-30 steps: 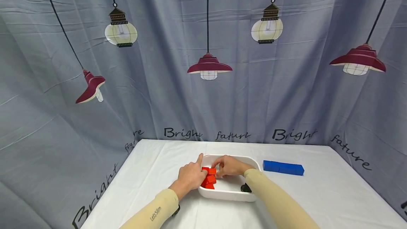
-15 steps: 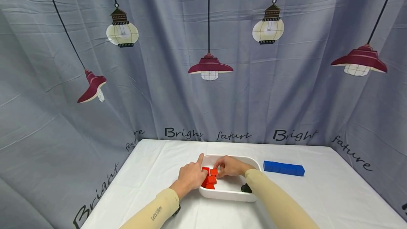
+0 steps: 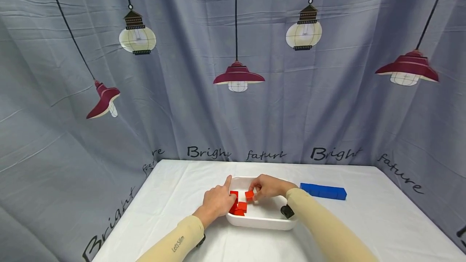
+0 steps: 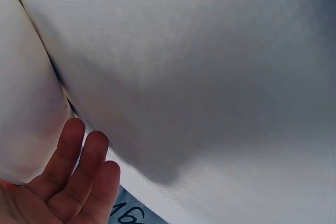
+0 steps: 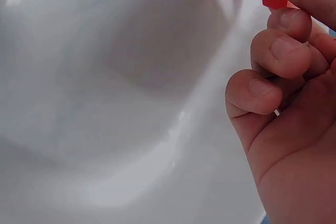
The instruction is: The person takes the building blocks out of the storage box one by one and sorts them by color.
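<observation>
My left hand (image 3: 217, 200) holds the left end of a white plastic tub (image 3: 260, 225), thumb over the rim. In the left wrist view, several of its fingers (image 4: 95, 150) lie along the tub's outer wall. Over the tub's floor, my right hand (image 3: 270, 186) pinches a red cube (image 3: 249, 195) between thumb and fingertips; the right wrist view shows the cube at the top edge, with the other fingers (image 5: 283, 56) curled. Several more red cubes (image 3: 242, 207) are bunched inside the tub at its left end, partly hidden by the left thumb.
A row of blue cubes (image 3: 323, 191) stands end to end to the right of the tub, on a white-covered table (image 3: 185, 181). A grey curtain (image 3: 204, 112) printed with lamps hangs behind. A small black device (image 3: 287, 212) sits at the right wrist.
My right hand has drawn one red cube to the right, away from the bunch, and has risen slightly with it. The left hand stays at the tub's rim.
</observation>
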A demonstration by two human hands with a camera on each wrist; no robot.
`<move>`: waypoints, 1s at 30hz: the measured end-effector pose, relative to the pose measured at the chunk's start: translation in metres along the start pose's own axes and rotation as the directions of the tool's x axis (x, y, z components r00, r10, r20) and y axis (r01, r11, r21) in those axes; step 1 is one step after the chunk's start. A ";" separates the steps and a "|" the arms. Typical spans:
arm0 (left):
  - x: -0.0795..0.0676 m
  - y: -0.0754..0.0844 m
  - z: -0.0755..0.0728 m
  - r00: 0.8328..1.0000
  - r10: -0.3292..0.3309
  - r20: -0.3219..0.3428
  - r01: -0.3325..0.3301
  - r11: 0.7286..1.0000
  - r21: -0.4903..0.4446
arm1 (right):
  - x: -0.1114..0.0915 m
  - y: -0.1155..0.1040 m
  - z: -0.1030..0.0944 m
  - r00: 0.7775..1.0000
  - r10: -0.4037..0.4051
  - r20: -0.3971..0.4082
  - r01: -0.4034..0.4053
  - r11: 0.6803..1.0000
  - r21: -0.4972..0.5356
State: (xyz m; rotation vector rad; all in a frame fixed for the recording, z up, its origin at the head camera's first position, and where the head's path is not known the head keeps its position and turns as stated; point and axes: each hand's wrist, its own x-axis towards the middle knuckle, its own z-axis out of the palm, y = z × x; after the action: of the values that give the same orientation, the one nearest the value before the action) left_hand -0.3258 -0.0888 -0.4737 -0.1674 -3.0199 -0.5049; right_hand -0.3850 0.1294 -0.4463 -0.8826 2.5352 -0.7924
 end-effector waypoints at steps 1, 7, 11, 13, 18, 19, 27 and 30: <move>0.000 0.000 0.000 1.000 -0.002 0.002 0.002 1.000 0.001 | -0.002 -0.001 -0.002 1.000 0.003 0.001 -0.003 1.000 0.003; -0.001 0.000 0.001 1.000 0.001 0.006 -0.001 1.000 -0.003 | -0.013 -0.002 -0.015 1.000 0.018 -0.012 -0.018 1.000 0.011; -0.001 0.001 0.000 1.000 -0.002 0.009 0.002 1.000 -0.004 | -0.022 -0.003 -0.022 0.998 0.053 -0.024 -0.053 0.998 0.026; -0.001 0.001 -0.001 1.000 -0.002 0.005 0.002 1.000 -0.005 | -0.027 -0.003 -0.026 0.997 0.063 -0.037 -0.062 0.998 0.032; -0.001 0.000 -0.001 1.000 0.004 0.002 -0.004 1.000 -0.009 | -0.040 0.000 -0.034 0.997 0.055 -0.059 -0.053 0.998 0.029; -0.002 0.000 -0.001 1.000 0.004 0.004 -0.004 1.000 -0.010 | -0.043 0.001 -0.035 0.997 0.052 -0.060 -0.051 0.998 0.027; -0.001 -0.001 -0.002 1.000 0.012 0.002 -0.012 1.000 -0.003 | -0.066 0.008 -0.048 0.997 0.044 -0.065 -0.043 0.999 0.016; -0.001 -0.001 -0.002 1.000 0.010 0.004 -0.010 1.000 -0.003 | -0.075 0.012 -0.052 0.996 0.052 -0.066 -0.050 0.998 0.026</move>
State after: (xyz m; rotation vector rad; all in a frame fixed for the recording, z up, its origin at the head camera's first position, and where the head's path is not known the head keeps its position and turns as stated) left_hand -0.3252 -0.0903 -0.4715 -0.1842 -3.0204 -0.5086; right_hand -0.3595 0.2064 -0.4028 -0.7932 2.5887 -0.8486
